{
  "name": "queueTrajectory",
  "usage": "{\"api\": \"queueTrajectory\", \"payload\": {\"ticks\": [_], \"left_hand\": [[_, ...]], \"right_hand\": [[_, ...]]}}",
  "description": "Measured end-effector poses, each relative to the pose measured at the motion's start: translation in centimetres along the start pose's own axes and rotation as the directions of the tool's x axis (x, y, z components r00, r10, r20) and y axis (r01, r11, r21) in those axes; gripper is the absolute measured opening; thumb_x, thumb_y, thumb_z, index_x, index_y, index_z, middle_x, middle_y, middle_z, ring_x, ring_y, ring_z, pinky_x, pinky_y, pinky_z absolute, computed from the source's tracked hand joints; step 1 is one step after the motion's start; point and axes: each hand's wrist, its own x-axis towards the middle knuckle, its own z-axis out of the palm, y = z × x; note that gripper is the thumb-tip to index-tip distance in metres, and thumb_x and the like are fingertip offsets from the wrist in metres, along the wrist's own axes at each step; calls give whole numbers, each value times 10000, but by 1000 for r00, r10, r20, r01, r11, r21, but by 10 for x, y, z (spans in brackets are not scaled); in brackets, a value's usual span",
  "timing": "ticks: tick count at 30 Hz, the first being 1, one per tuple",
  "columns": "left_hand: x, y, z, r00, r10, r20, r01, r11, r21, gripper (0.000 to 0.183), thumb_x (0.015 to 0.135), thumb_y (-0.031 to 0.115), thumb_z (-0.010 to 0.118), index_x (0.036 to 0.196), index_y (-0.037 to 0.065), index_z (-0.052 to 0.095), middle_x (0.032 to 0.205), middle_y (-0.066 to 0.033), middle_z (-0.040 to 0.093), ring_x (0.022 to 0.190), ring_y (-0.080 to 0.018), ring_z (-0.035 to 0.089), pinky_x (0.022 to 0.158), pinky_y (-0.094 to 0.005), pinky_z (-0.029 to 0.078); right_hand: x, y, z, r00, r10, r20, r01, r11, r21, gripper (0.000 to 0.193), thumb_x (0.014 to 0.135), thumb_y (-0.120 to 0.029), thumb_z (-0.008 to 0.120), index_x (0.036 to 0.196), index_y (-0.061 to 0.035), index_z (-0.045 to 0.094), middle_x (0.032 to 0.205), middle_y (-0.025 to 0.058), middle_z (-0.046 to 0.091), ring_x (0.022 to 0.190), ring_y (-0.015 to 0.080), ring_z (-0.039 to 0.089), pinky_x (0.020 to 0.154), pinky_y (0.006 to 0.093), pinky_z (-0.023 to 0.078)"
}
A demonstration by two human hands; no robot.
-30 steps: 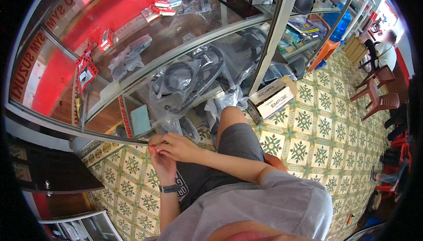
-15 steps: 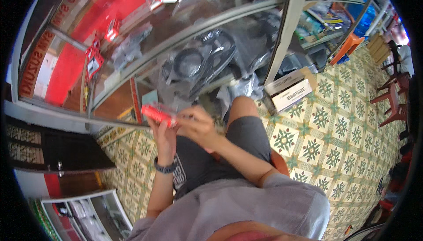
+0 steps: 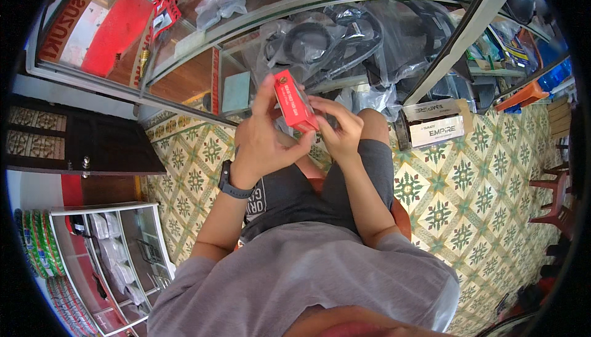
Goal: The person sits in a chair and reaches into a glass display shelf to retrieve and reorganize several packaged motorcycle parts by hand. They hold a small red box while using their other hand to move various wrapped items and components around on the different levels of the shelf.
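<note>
At twelve o'clock my left hand (image 3: 261, 146) grips a small red box (image 3: 294, 100), my right hand (image 3: 343, 131) pinching its lower end, before a glass display cabinet (image 3: 466, 32); patterned floor tiles (image 3: 455, 195) spread toward four; a dark door (image 3: 117, 154) stands at nine, white-framed shelving (image 3: 140, 217) at eight.

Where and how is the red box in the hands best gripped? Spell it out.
Probably pinch the red box by its far end, coming from beyond it: the box is straight-sided and tilted, its far end tipped left, and the left hand and right hand crowd its nearer end.
</note>
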Motion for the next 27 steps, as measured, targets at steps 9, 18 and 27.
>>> {"api": "queueTrajectory", "payload": {"ticks": [9,18,27], "left_hand": [[-6,-11,2,990,26,-141,-25,1000,7,972,686,90,755,1402,-8,107,1225,-197,503,1102,-297,555,928,-392,467],[-21,-20,3,967,-199,-161,210,976,56,850,636,71,742,1346,-11,282,1196,-168,538,1118,-313,539,983,-361,399],[-31,-32,-4,956,-288,-52,292,952,94,881,703,61,727,1410,20,203,1228,-182,503,1186,-313,484,980,-388,391]], "right_hand": [[0,-6,0,832,399,385,-554,614,562,495,866,10,575,1323,11,385,1275,172,537,1158,185,524,977,304,399],[-6,-6,12,812,430,395,-562,392,729,752,767,-140,745,1365,-45,298,1297,184,501,1188,240,492,973,359,401],[-14,4,19,629,615,475,-660,100,745,907,706,-202,788,1417,-113,234,1328,140,425,1210,231,445,1018,382,332]]}}
